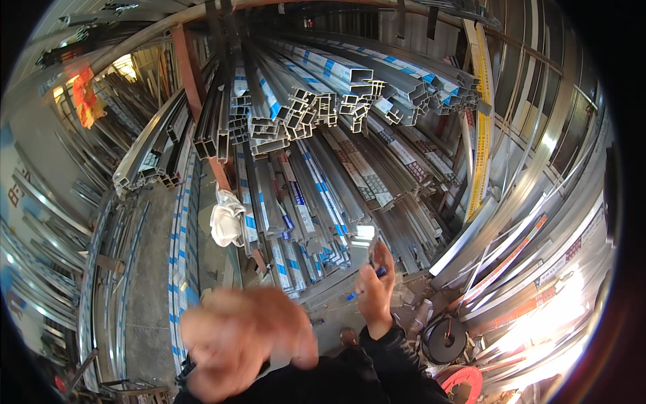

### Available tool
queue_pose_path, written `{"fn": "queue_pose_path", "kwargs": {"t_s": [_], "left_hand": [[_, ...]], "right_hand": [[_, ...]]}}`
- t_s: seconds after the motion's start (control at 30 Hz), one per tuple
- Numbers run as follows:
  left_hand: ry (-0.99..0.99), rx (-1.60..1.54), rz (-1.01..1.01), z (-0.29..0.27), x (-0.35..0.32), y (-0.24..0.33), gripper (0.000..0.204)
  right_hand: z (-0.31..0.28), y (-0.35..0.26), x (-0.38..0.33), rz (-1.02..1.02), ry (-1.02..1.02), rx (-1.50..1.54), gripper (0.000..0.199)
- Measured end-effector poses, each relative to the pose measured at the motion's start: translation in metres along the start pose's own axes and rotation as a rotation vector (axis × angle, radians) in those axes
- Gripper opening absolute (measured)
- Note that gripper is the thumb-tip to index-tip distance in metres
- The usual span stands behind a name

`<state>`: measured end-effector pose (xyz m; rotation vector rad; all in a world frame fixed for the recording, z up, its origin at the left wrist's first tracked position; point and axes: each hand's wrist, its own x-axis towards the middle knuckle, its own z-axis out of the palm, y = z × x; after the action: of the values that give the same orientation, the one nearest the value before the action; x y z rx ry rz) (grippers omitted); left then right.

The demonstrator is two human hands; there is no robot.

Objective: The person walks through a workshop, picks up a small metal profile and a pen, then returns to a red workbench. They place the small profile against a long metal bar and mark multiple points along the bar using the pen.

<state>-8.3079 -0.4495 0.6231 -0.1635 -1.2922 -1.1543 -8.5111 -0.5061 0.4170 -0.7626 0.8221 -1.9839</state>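
Observation:
My right hand (pixel 377 289) is closed round a short, shiny cut piece of metal profile (pixel 360 250), held up in front of the stacked bars. In the same grip is a slim pen-like thing with blue ends (pixel 352 295), its middle covered by my fingers. Motion smears my left hand (pixel 245 337), which is raised close in at the lower middle. Its fingers are too blurred to read, and I cannot make out anything in them. A gap separates the two hands.
Racked metal profiles (pixel 306 114) point their cut ends at me, with more long bars (pixel 336 182) below. A white cloth bundle (pixel 227 219) hangs by a rusty post (pixel 188 67). Strips lean at right beside a yellow upright (pixel 480 128). A black coil (pixel 444 339) and red ring (pixel 464 384) lie low right.

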Motion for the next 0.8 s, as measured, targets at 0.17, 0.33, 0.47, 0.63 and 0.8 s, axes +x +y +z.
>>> {"fn": "queue_pose_path", "kwargs": {"t_s": [0.17,0.33,0.47,0.63,0.8], "left_hand": [[0.197,0.509,-0.27,-0.051,0.007,-0.115,0.038],[0.282,0.501,-0.334,-0.069,0.002,-0.19,0.039],[0.268,0.483,-0.351,-0.067,0.006,-0.215,0.039],[0.307,0.452,-0.355,-0.066,0.016,-0.222,0.053],[0.148,0.57,-0.361,-0.07,0.025,-0.213,0.07]], "right_hand": [[0.015,-0.018,0.063,-0.1,-0.144,-0.098,0.076],[0.014,-0.032,0.1,-0.071,-0.209,-0.087,0.072],[0.011,-0.032,0.116,-0.077,-0.225,-0.138,0.072],[0.012,-0.031,0.122,-0.079,-0.262,-0.09,0.074],[0.017,-0.028,0.116,0.252,-0.554,0.327,0.085]]}}
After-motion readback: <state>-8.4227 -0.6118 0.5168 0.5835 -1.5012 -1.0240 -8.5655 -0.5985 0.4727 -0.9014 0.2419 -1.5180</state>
